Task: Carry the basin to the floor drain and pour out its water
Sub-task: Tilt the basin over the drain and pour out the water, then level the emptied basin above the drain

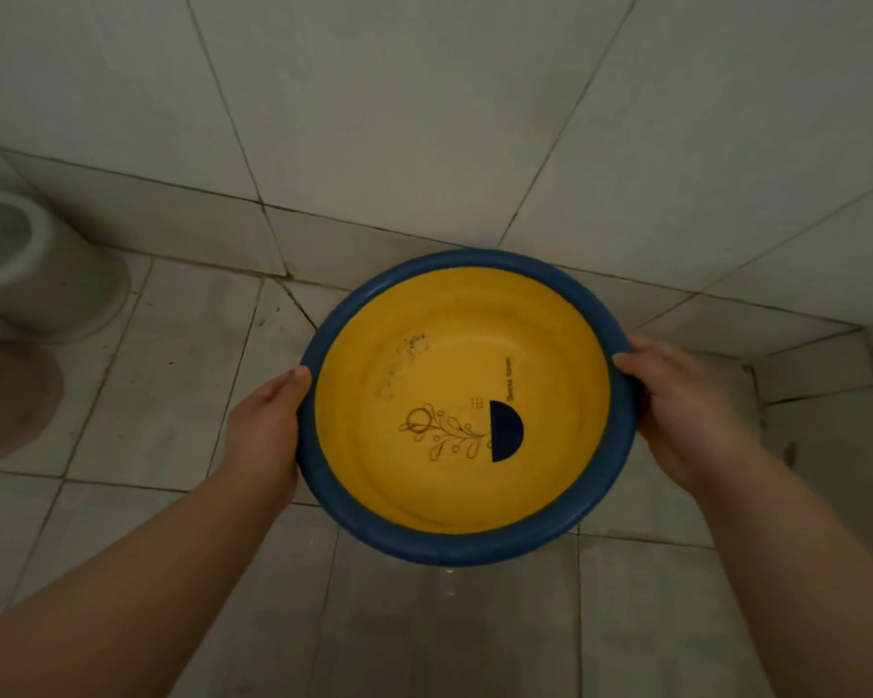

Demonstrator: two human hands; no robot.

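A round basin with a blue rim and a yellow inside, printed with a dark half circle and a flower sprig, is held above the tiled floor near the wall corner. My left hand grips its left rim, thumb on top. My right hand grips the right rim the same way. The basin is held close to level and its yellow bottom shows plainly; I cannot tell whether any water is in it. No floor drain is visible; the basin hides the floor under it.
A white toilet base stands at the left edge, with a brownish patch on the floor beside it. Tiled walls meet in a corner behind the basin. A low tiled step runs along the right. The floor tiles near me look wet.
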